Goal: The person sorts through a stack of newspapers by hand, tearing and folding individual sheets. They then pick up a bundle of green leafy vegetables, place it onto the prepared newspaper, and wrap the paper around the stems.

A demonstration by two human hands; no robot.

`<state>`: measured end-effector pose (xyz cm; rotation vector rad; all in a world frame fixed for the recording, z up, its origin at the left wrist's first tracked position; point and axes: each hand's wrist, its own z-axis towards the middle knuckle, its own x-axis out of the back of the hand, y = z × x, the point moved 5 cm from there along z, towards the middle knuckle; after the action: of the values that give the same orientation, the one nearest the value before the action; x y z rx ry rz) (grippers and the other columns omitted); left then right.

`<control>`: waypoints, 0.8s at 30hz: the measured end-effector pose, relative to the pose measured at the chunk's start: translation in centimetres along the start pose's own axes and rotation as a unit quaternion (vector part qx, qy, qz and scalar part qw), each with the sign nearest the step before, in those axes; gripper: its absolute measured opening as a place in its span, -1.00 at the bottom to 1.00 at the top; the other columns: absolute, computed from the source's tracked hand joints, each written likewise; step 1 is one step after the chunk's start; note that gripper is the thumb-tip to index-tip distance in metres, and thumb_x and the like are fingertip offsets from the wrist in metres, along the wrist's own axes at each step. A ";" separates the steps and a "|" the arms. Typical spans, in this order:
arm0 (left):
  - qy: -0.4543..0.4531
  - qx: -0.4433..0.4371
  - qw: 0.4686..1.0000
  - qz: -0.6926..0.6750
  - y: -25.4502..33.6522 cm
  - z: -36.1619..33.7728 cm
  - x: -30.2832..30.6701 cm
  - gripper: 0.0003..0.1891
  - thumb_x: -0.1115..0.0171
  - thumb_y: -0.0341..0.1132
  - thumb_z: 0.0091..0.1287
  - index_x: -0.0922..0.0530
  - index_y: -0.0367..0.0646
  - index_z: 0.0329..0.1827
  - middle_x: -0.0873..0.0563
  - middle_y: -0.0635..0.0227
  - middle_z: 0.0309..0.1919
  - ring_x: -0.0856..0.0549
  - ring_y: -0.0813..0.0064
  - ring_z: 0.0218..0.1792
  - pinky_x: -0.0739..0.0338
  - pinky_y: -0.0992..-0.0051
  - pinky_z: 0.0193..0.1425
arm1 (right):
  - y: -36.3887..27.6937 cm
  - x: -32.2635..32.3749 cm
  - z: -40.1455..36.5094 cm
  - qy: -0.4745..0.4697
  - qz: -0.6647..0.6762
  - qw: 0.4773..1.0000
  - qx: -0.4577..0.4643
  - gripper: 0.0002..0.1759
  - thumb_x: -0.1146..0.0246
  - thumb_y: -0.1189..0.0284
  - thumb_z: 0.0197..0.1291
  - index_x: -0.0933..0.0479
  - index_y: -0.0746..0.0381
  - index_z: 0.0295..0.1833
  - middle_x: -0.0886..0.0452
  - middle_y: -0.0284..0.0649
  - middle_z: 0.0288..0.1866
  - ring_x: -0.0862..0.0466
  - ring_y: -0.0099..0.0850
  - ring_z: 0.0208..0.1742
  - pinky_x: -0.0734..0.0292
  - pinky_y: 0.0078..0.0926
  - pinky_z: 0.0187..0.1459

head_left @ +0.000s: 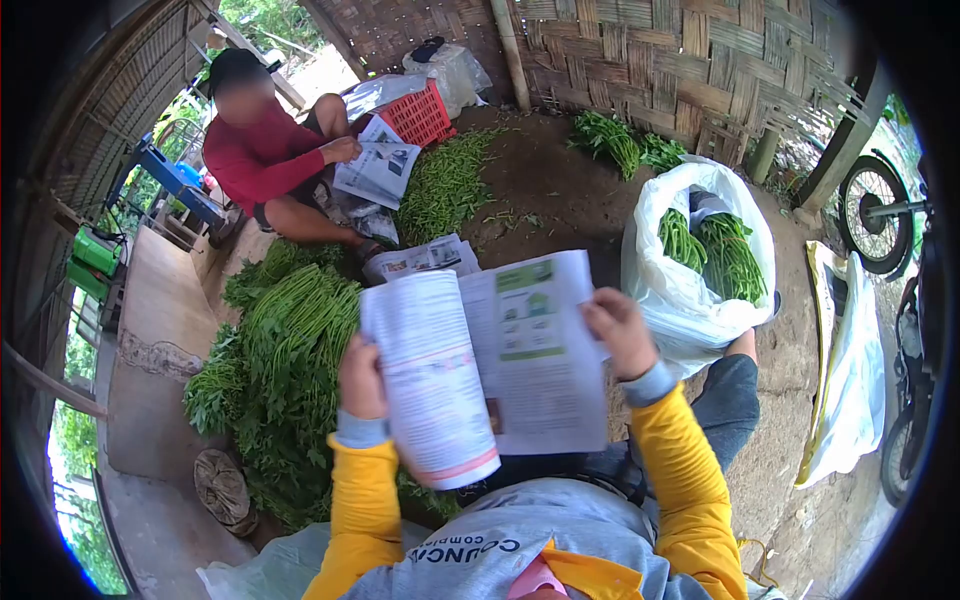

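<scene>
My left hand (365, 380) is closed on the left side of an open printed magazine (540, 370), whose left part is curled over. At its right edge, the fingers of my right hand (622, 335) pinch the page. The magazine is spread above my lap and slightly blurred. Just left of it lies a big heap of long-stemmed leafy greens (300, 330). More printed sheets (430, 257) lie on the ground beyond the magazine. A white plastic bag (680, 330) to the right holds bundles of greens (735, 255), with some grey printed paper at the top.
A person in a red top (255, 150) sits at the far left, holding newspaper (378, 170). Cut green stems (450, 185) lie by a red crate (418, 115). Loose greens (610, 140) rest near the woven wall (640, 60). A motorcycle wheel (875, 215) stands right.
</scene>
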<state>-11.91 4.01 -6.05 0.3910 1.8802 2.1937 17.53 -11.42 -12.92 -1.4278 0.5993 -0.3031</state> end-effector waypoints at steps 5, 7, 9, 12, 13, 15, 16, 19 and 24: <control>0.118 -0.061 0.973 0.187 3.9 1.1 12.9 -0.64 0.09 -0.39 0.32 -0.45 -0.36 0.12 -0.58 0.15 -0.03 -0.59 0.34 -0.09 -0.44 0.41 0.05 | -2.9 10.1 -1.3 0.110 -0.049 0.991 -0.066 -0.87 -0.20 0.36 0.17 -0.53 0.19 -0.33 -0.35 -0.55 -0.60 -0.29 -0.73 -0.58 -0.13 -0.74 -0.55; 0.232 -0.133 0.947 0.176 5.9 0.0 15.3 -0.62 0.07 -0.45 0.32 -0.40 -0.34 0.19 -0.53 0.14 0.07 -0.57 0.37 -0.01 -0.41 0.42 0.13 | -2.5 14.1 -1.6 0.168 0.082 0.982 -0.033 -0.92 -0.18 0.39 0.22 -0.52 0.15 -0.28 -0.37 -0.56 -0.54 -0.31 -0.76 -0.54 -0.16 -0.77 -0.52; 0.341 -0.201 0.904 0.162 7.3 -1.3 17.0 -0.59 0.05 -0.50 0.32 -0.36 -0.33 0.25 -0.47 0.14 0.17 -0.55 0.39 0.07 -0.38 0.43 0.21 | -3.1 18.5 -2.5 0.188 0.123 0.974 0.002 -0.84 -0.10 0.39 0.28 -0.47 0.22 -0.11 -0.48 -0.40 -0.30 -0.46 -0.62 -0.31 -0.35 -0.66 -0.28; 0.290 -0.211 0.915 0.185 7.5 -1.4 18.2 -0.62 0.09 -0.50 0.34 -0.39 -0.32 0.23 -0.57 0.16 0.06 -0.55 0.39 0.04 -0.37 0.46 0.20 | -7.6 20.5 -3.8 0.121 0.127 0.981 0.077 -0.57 0.05 0.28 0.40 -0.35 0.32 0.25 -0.54 -0.08 0.11 -0.58 -0.28 0.05 -0.47 -0.32 0.11; 0.256 -0.204 0.925 0.194 7.0 -1.2 17.6 -0.66 0.09 -0.52 0.32 -0.44 -0.33 0.15 -0.59 0.19 0.01 -0.56 0.42 0.00 -0.38 0.48 0.17 | -10.4 18.2 -4.3 0.089 0.303 0.948 0.037 -0.52 0.08 0.21 0.41 -0.32 0.31 0.27 -0.51 -0.05 0.15 -0.57 -0.25 0.08 -0.47 -0.25 0.13; 0.187 -0.191 0.940 0.210 5.4 -0.3 14.5 -0.71 0.10 -0.56 0.29 -0.56 -0.33 -0.02 -0.63 0.24 -0.10 -0.58 0.48 -0.06 -0.41 0.53 0.10 | -12.6 18.5 -4.9 0.016 0.332 0.942 0.052 -0.47 0.12 0.14 0.41 -0.31 0.29 0.30 -0.49 -0.06 0.19 -0.56 -0.22 0.11 -0.45 -0.20 0.16; 0.176 -0.183 0.937 0.239 5.3 0.0 12.4 -0.73 0.11 -0.57 0.27 -0.58 -0.33 -0.11 -0.65 0.27 -0.17 -0.59 0.51 -0.11 -0.41 0.55 0.06 | -13.8 18.5 -5.0 0.042 0.305 0.949 0.070 -0.52 0.09 0.21 0.42 -0.32 0.29 0.29 -0.50 -0.10 0.17 -0.56 -0.28 0.10 -0.47 -0.31 0.14; 0.160 -0.172 0.921 0.311 4.7 1.5 10.5 -0.71 0.11 -0.60 0.20 -0.63 -0.30 -0.22 -0.69 0.31 -0.30 -0.62 0.52 -0.25 -0.43 0.57 -0.10 | -16.5 20.0 -4.7 0.132 0.148 0.964 0.175 -0.59 0.03 0.29 0.41 -0.38 0.31 0.22 -0.55 -0.18 0.07 -0.58 -0.41 0.03 -0.49 -0.44 0.06; 0.134 -0.114 0.889 0.422 -0.9 3.6 17.7 -0.71 0.06 -0.62 0.14 -0.65 -0.26 -0.24 -0.70 0.23 -0.35 -0.64 0.44 -0.33 -0.48 0.52 -0.20 | -12.3 26.6 -2.1 0.239 -0.309 0.921 -0.002 -0.77 -0.14 0.36 0.24 -0.56 0.27 -0.10 -0.63 -0.35 -0.33 -0.60 -0.53 -0.34 -0.50 -0.59 -0.32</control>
<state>-27.32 13.47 -5.44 1.0704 1.7213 3.1216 39.98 -29.22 -6.44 -1.5284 0.5185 -1.1792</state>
